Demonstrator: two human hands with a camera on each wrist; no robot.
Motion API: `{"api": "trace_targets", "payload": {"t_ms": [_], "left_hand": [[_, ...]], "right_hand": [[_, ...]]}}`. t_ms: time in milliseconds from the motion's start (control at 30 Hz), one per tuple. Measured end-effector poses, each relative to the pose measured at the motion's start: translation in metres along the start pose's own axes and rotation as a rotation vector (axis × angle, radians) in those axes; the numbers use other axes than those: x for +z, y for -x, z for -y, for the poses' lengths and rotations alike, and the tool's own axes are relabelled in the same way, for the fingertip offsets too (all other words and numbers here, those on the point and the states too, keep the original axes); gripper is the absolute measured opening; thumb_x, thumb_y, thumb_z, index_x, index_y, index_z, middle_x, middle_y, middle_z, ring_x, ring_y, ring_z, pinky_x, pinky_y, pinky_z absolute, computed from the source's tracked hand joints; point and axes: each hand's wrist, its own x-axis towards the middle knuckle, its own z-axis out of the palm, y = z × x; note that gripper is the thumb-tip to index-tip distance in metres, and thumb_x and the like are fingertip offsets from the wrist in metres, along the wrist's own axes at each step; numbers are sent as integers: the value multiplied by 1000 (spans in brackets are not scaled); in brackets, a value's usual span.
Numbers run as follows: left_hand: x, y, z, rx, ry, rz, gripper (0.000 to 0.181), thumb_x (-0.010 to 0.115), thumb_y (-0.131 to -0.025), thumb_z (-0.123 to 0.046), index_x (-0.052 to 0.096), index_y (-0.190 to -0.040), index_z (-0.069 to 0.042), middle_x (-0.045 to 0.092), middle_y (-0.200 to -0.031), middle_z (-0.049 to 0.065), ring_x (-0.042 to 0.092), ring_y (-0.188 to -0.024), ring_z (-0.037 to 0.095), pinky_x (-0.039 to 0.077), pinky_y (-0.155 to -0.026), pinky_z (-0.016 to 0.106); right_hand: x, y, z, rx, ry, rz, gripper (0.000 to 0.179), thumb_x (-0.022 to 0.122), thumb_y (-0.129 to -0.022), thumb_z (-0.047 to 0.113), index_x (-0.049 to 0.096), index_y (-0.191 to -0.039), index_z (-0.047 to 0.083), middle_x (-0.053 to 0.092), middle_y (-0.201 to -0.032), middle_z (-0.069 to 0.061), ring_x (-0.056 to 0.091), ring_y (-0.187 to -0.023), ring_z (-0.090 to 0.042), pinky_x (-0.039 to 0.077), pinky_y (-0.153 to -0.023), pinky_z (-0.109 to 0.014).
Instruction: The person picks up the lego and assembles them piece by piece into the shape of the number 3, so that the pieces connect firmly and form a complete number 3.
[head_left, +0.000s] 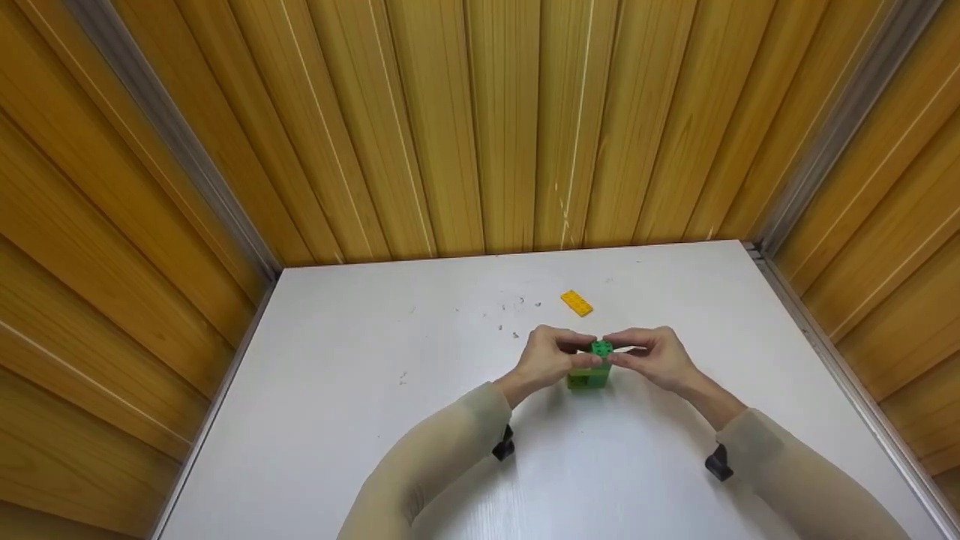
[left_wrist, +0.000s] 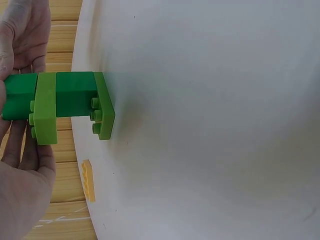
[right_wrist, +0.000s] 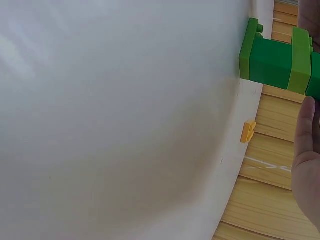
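A small stack of toy building bricks stands upright on the white table. From the bottom up it has a light green plate [left_wrist: 105, 117], a dark green brick [left_wrist: 75, 94], another light green plate [left_wrist: 46, 112] and a dark green top brick [head_left: 602, 347]. My left hand [head_left: 547, 356] pinches the top brick from the left, thumb toward me and fingers on the far side. From the right, my right hand [head_left: 656, 356] pinches that same brick between thumb and fingers. The wrist views cut off part of both hands and the top brick's upper end.
Beyond the hands, a flat yellow studded plate [head_left: 577, 303] lies on the white table [head_left: 337, 405]. Small dark marks speckle the tabletop left of it. Wood-patterned walls [head_left: 502, 127] close off the back and both sides, with grey metal strips along the corners.
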Motion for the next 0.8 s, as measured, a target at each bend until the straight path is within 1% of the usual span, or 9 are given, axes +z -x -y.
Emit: {"api": "trace_targets", "payload": {"t_ms": [167,233,300,467,533,600,667,733,800], "left_hand": [[-1,0,2,16,8,9,34,94,-93,-18,87,-126,-17,88,-120,-1,77,-100,9,65,-89,24],[-1,1,2,17,16,15,35,94,-93,-20,87,-127,-16,88,-120,0,79,-102,10,66,-90,25],[-2,2,3,3,21,9,35,95,-92,-20,87,-126,-17,88,-120,-1,79,-102,10,67,-91,26],[-5,4,2,-62,19,-26,33,97,-89,-21,89,-122,-21,88,-117,-5,78,-101,7,68,-94,30],[-5,3,2,-69,26,-24,33,97,-89,-20,89,-122,-22,88,-117,-5,79,-102,6,68,-96,31],[-4,1,2,-60,43,-11,34,97,-90,-20,89,-122,-21,88,-118,-4,80,-103,7,68,-97,31],[-3,-1,2,-45,62,0,34,96,-90,-19,89,-123,-19,88,-118,-3,81,-103,8,68,-97,31],[-2,-3,2,-39,78,6,34,96,-90,-17,88,-123,-18,88,-118,-2,82,-103,8,68,-97,30],[-1,-4,1,-38,84,12,36,96,-90,-16,88,-124,-16,88,-118,-2,82,-103,8,68,-97,31]], "right_hand": [[2,0,0,-2,16,-10,33,79,-98,-9,74,-130,-17,79,-125,-33,79,-111,1,67,-89,-22],[3,-1,1,-8,20,-8,34,79,-97,-10,74,-130,-18,77,-125,-38,79,-110,2,67,-88,-22],[4,-2,3,-7,38,3,34,80,-98,-8,75,-130,-16,76,-125,-39,79,-110,2,67,-88,-22],[4,-8,6,33,82,55,33,83,-99,1,79,-131,-8,80,-126,-32,78,-111,2,67,-90,-22],[2,-9,7,47,74,66,33,83,-99,0,79,-130,-8,81,-126,-31,78,-111,2,66,-91,-22],[-1,-10,6,49,51,70,33,82,-98,-2,78,-130,-10,82,-125,-29,79,-111,1,67,-91,-22],[-5,-10,7,56,17,78,33,81,-98,-4,76,-130,-13,84,-124,-21,79,-111,0,67,-92,-22],[-8,-9,6,57,-13,85,34,81,-98,-5,75,-130,-15,86,-123,-10,80,-111,-1,67,-93,-22],[-11,-9,5,78,-28,83,34,80,-99,-4,74,-130,-15,86,-122,0,80,-111,-2,66,-94,-22]]}}
